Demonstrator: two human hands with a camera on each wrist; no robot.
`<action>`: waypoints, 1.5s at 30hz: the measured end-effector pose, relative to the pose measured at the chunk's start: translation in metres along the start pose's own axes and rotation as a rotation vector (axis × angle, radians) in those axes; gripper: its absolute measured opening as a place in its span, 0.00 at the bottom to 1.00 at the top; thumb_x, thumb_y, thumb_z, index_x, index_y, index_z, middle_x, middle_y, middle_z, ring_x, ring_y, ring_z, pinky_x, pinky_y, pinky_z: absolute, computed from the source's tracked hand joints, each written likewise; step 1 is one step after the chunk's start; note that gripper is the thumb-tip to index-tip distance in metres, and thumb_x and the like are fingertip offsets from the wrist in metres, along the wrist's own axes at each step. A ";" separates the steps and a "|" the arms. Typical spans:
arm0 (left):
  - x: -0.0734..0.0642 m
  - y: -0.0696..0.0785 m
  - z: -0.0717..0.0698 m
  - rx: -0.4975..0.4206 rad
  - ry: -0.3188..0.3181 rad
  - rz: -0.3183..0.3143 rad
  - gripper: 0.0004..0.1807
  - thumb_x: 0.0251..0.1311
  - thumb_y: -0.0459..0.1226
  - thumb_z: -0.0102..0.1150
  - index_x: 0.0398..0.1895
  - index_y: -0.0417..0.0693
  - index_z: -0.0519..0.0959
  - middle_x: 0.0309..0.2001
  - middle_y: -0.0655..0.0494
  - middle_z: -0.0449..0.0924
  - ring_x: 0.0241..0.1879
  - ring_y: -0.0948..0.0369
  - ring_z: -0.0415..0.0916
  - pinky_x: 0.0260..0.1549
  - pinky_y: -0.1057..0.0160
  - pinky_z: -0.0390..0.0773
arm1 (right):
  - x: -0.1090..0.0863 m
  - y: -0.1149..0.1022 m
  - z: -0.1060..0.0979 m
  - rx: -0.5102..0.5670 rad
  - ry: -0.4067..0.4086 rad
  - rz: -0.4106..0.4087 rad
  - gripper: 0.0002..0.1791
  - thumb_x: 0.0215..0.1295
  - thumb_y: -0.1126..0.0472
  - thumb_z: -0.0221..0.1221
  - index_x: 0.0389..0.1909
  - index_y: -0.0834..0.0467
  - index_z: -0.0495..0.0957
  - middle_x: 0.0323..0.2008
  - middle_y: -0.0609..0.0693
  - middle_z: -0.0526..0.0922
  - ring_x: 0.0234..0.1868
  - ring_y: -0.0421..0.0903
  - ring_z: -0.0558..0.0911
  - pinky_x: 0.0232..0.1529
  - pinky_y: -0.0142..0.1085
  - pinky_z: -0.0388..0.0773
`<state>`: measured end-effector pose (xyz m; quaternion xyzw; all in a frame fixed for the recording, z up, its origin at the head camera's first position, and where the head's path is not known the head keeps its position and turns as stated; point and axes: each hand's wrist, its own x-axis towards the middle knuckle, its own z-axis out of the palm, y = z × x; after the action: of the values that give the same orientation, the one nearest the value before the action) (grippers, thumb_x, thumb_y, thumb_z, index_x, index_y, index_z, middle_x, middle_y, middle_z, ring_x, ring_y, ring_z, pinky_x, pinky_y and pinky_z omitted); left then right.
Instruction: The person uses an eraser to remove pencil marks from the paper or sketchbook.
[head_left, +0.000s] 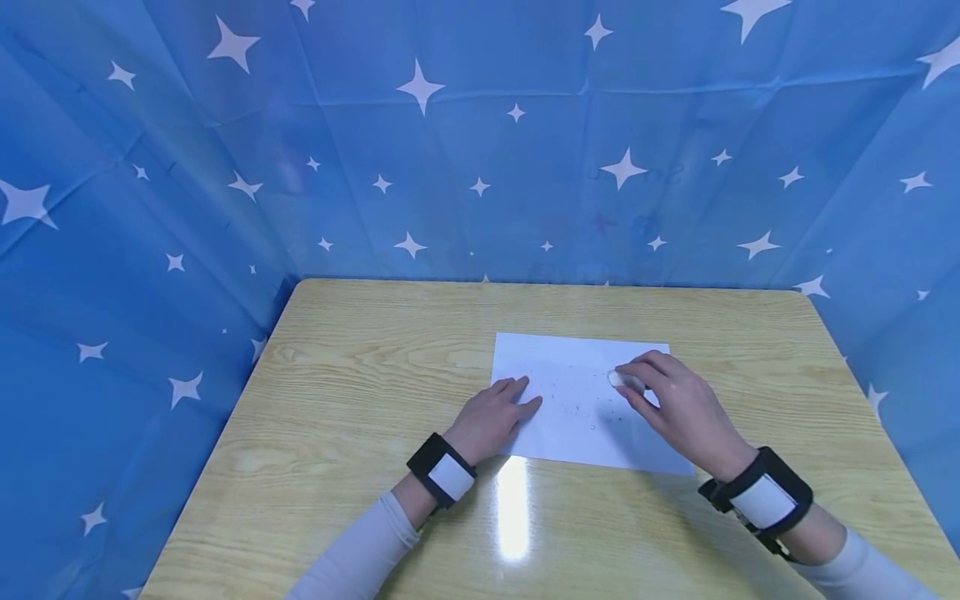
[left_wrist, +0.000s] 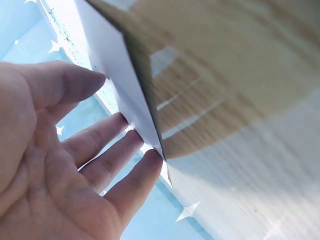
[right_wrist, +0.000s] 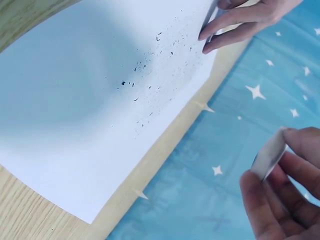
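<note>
A white sheet of paper lies on the table, with small dark crumbs scattered across its middle. My left hand rests on the left part of the sheet with its fingers spread; in the left wrist view the fingertips touch the paper near its edge. Above the sheet's right side, my right hand pinches a small white eraser between thumb and fingers. The eraser is held clear of the paper in the right wrist view, and its lower edge looks greyish.
The sheet lies on a light wood table. A blue curtain with white stars stands behind the table and along its sides. Each wrist wears a black strap with a white patch.
</note>
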<state>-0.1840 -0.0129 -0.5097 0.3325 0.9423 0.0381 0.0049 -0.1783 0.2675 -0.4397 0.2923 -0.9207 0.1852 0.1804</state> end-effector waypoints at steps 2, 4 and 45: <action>0.000 0.000 -0.001 -0.001 0.000 0.000 0.21 0.69 0.36 0.48 0.64 0.55 0.74 0.67 0.44 0.68 0.64 0.51 0.63 0.60 0.54 0.72 | 0.000 0.000 0.000 0.001 -0.001 -0.001 0.15 0.53 0.59 0.69 0.42 0.58 0.84 0.37 0.51 0.82 0.33 0.40 0.78 0.30 0.42 0.84; 0.001 -0.001 -0.001 -0.003 -0.005 -0.003 0.21 0.69 0.36 0.47 0.64 0.55 0.73 0.68 0.45 0.67 0.64 0.51 0.62 0.61 0.54 0.72 | 0.001 0.000 -0.001 0.002 -0.001 -0.003 0.15 0.53 0.59 0.69 0.42 0.58 0.84 0.37 0.51 0.82 0.34 0.41 0.78 0.31 0.42 0.84; -0.007 0.004 -0.001 -0.015 -0.004 -0.029 0.21 0.68 0.37 0.50 0.64 0.54 0.73 0.67 0.44 0.68 0.64 0.50 0.63 0.61 0.52 0.71 | -0.011 0.152 0.006 -0.170 -0.204 0.405 0.10 0.61 0.64 0.62 0.34 0.71 0.81 0.29 0.65 0.80 0.28 0.55 0.77 0.28 0.52 0.76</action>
<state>-0.1758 -0.0141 -0.5082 0.3191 0.9466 0.0444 0.0099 -0.2633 0.3852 -0.4859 0.1026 -0.9863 0.1091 0.0695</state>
